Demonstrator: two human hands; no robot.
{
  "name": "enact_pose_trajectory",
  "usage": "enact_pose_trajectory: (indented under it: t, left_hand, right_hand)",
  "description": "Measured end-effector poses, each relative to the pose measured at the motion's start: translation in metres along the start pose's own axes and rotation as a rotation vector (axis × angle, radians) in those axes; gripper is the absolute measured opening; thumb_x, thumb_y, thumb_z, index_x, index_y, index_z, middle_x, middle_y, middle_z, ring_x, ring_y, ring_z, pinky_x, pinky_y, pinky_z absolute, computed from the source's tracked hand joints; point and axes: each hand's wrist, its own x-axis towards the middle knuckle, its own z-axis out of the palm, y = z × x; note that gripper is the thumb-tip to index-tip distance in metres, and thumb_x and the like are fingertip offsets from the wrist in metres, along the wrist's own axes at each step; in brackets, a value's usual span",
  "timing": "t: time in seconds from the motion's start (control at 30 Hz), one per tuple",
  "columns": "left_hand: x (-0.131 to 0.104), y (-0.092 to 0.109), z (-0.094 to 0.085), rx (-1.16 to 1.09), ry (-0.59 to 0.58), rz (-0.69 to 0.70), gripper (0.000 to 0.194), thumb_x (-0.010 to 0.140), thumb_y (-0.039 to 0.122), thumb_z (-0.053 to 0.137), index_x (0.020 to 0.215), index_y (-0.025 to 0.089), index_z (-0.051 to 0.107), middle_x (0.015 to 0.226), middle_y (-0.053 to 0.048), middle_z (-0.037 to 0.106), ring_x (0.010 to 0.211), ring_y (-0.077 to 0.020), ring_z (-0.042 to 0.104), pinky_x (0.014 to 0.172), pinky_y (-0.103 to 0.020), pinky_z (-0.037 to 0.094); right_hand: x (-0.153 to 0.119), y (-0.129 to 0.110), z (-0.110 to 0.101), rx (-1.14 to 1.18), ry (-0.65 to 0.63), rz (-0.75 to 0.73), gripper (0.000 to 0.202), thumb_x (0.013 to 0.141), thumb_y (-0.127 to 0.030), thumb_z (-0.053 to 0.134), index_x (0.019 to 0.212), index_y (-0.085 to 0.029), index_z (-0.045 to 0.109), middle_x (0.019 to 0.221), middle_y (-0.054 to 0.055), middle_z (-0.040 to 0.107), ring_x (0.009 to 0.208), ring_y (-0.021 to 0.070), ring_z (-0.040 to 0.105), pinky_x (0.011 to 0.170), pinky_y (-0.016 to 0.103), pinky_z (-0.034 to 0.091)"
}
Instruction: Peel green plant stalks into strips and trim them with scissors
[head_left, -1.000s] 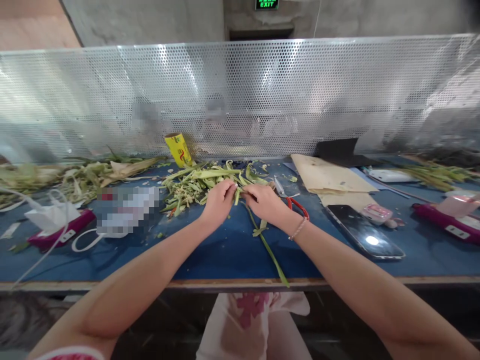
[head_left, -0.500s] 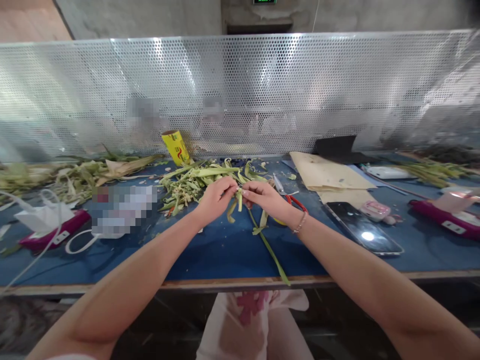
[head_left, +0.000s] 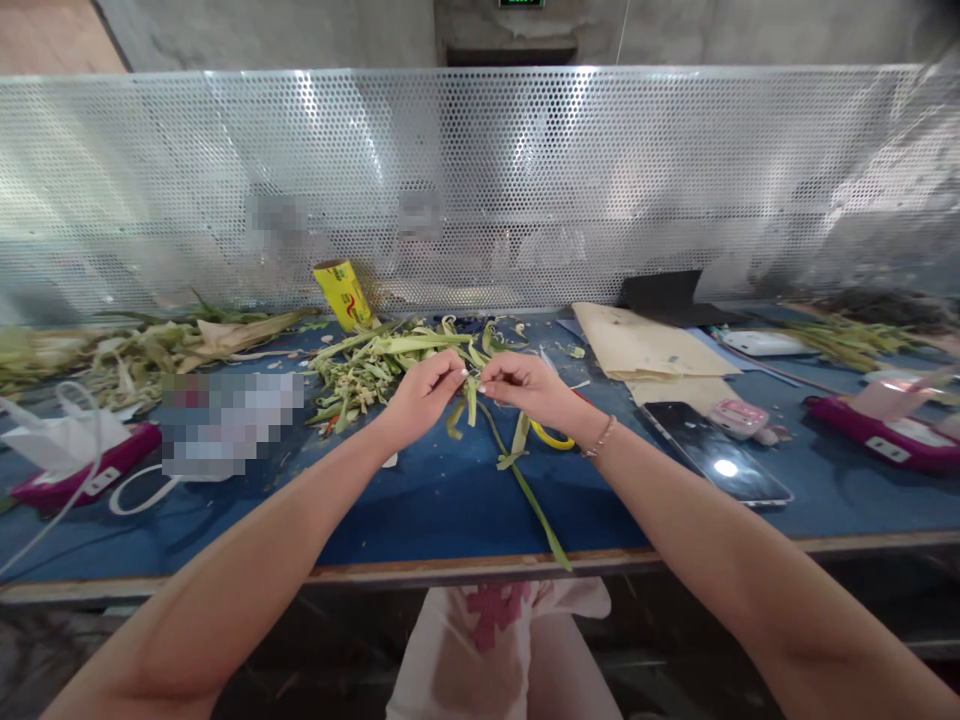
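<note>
My left hand [head_left: 426,396] pinches a small green leaf piece [head_left: 471,400] from the left, fingers pressed together. On its right side, my right hand [head_left: 525,388] is closed at the same piece, thumb and finger together. Strips hang down between the two hands. Below my right hand a long green stalk [head_left: 538,512] with a knotted strip lies on the blue table [head_left: 435,520], its tip near the front edge. Behind my hands is a heap of green leaf pieces [head_left: 360,370]. Scissors with a yellow and red handle [head_left: 553,437] lie partly under my right hand.
A yellow tube [head_left: 343,296] leans at the perforated metal screen [head_left: 480,180]. More leaves [head_left: 165,345] lie left. Purple power strips [head_left: 885,435] sit at both sides. A phone [head_left: 716,455], a pink case [head_left: 739,418] and brown paper [head_left: 649,345] are on the right.
The view has shifted slightly. My hands have drawn a little apart around the leaf piece, and more of the yellow scissor handle shows.
</note>
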Motion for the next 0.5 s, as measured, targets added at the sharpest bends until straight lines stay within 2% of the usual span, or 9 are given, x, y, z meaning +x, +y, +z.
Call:
enact_pose_trajectory:
  t: [0.13, 0.37, 0.5]
  left_hand:
    - [0.0013, 0.0008, -0.0011, 0.014, 0.029, -0.008, 0.019, 0.082, 0.025, 0.038, 0.065, 0.017, 0.044, 0.056, 0.003, 0.04, 0.051, -0.0073, 0.04, 0.051, -0.021, 0.034]
    - [0.0008, 0.0002, -0.0002, 0.018, 0.083, 0.008, 0.017, 0.081, 0.023, 0.039, 0.067, 0.017, 0.046, 0.06, 0.002, 0.041, 0.056, -0.0082, 0.04, 0.055, -0.023, 0.035]
    - [0.0017, -0.001, 0.0, -0.021, 0.082, -0.058, 0.017, 0.081, 0.026, 0.039, 0.068, 0.017, 0.046, 0.06, 0.002, 0.044, 0.057, -0.0082, 0.042, 0.056, -0.022, 0.037]
  right_hand:
    - [0.0005, -0.0017, -0.0022, -0.136, 0.024, -0.075, 0.006, 0.075, -0.02, 0.05, 0.071, -0.016, 0.053, 0.064, -0.002, 0.046, 0.055, 0.0063, 0.041, 0.051, 0.02, 0.034]
    - [0.0018, -0.0026, -0.003, -0.198, -0.01, -0.106, 0.008, 0.077, -0.017, 0.047, 0.075, -0.016, 0.054, 0.068, -0.001, 0.05, 0.058, 0.0072, 0.045, 0.056, 0.021, 0.038]
    - [0.0005, -0.0018, -0.002, -0.355, 0.042, -0.169, 0.01, 0.078, -0.016, 0.046, 0.077, -0.016, 0.056, 0.07, 0.0, 0.054, 0.062, 0.0087, 0.048, 0.059, 0.022, 0.039]
